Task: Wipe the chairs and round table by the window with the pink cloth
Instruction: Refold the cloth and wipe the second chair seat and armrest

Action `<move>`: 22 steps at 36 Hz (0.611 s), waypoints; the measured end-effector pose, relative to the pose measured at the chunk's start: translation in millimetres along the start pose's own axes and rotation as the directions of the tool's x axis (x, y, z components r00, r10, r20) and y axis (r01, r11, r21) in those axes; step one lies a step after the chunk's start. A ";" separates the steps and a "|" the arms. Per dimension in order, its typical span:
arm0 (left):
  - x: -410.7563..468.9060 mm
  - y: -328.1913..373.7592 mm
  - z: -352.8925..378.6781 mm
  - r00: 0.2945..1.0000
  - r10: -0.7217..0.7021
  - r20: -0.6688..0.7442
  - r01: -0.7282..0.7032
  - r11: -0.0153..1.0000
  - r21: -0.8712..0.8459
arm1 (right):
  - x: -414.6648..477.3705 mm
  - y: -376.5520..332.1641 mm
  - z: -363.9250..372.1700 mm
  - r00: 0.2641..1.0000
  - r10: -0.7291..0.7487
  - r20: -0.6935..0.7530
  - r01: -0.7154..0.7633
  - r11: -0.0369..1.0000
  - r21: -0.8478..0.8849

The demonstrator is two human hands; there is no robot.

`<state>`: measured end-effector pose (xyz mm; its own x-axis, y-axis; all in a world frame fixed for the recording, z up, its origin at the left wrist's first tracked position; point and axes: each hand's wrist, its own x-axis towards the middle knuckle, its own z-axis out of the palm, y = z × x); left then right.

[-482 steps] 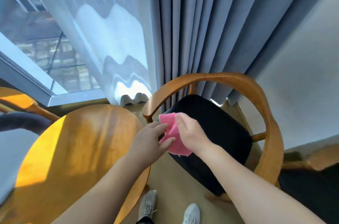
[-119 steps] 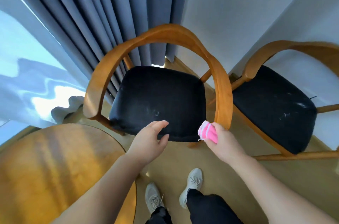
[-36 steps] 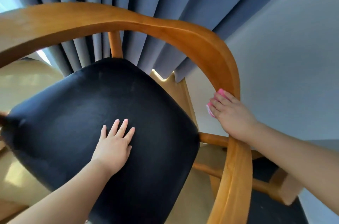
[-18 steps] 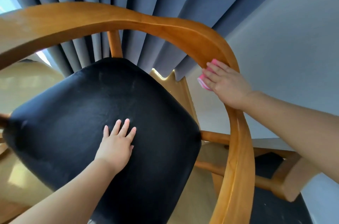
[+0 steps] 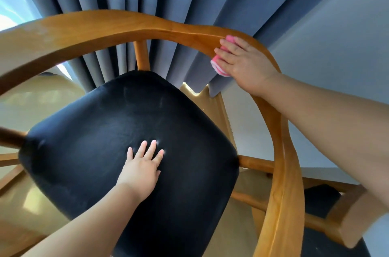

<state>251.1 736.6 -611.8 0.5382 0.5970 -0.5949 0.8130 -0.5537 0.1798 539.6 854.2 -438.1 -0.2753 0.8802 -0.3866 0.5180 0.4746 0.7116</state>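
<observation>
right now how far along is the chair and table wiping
Nothing shows as finished. In hand: the right hand presses the pink cloth on the chair's curved wooden rail, at its right bend, while the left hand rests flat on the black seat. Left: the rail's left sweep, the second chair and the table, out of view.

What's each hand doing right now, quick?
Left hand: open, flat on the black padded chair seat, holding nothing.
Right hand: closed on the folded pink cloth, pressing it to the curved wooden chair rail.

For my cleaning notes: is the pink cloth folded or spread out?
Folded: the pink cloth shows stacked layered edges, bunched under the right hand on the curved wooden chair rail.
</observation>
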 end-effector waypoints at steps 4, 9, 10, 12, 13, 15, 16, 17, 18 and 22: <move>1.3 -2.3 -3.9 1.000 0.008 0.014 -0.007 1.000 -0.015 | -52.9 -13.7 13.0 0.987 0.023 0.160 -0.035 0.997 0.073; -1.7 -7.0 -13.6 0.997 0.026 0.074 -0.025 1.000 -0.018 | -118.4 -45.6 13.6 0.935 0.015 0.353 -0.110 0.962 0.250; -3.0 -7.3 -16.0 0.995 0.028 0.093 -0.027 1.000 -0.014 | -128.7 -52.2 11.3 0.924 0.021 0.382 -0.139 0.948 0.285; -6.9 -6.9 -21.8 0.992 0.029 0.122 -0.027 0.999 -0.019 | -148.0 -65.4 4.6 0.894 0.008 0.447 -0.182 0.919 0.349; -10.1 -6.0 -26.0 0.992 0.024 0.120 -0.020 0.999 -0.030 | -157.1 -70.9 0.3 0.882 0.001 0.471 -0.206 0.901 0.382; -20.9 -2.2 -40.1 0.997 0.029 0.074 -0.024 0.997 -0.070 | -172.6 -76.9 -14.2 0.854 0.005 0.521 -0.288 0.838 0.463; -28.4 1.4 -50.3 0.998 0.050 0.035 -0.047 0.995 -0.090 | -179.7 -77.7 -23.4 0.841 0.006 0.541 -0.332 0.795 0.507; -37.2 6.3 -61.9 0.997 0.078 -0.015 -0.079 0.990 -0.115 | -184.9 -76.7 -32.5 0.821 0.010 0.570 -0.393 0.733 0.554; -46.6 12.2 -73.9 0.992 0.103 -0.066 -0.112 0.982 -0.154 | -191.6 -76.0 -40.9 0.791 0.012 0.612 -0.472 0.647 0.598; -87.3 38.2 -127.8 0.964 0.163 -0.209 -0.228 0.912 -0.342 | -224.4 -78.1 -74.2 0.687 0.107 0.719 -0.717 -0.063 0.694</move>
<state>263.6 737.5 -452.8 0.6977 0.6067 -0.3810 0.6945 -0.4424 0.5674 500.8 620.0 -363.4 0.4487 0.6519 -0.6113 0.7267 -0.6643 -0.1750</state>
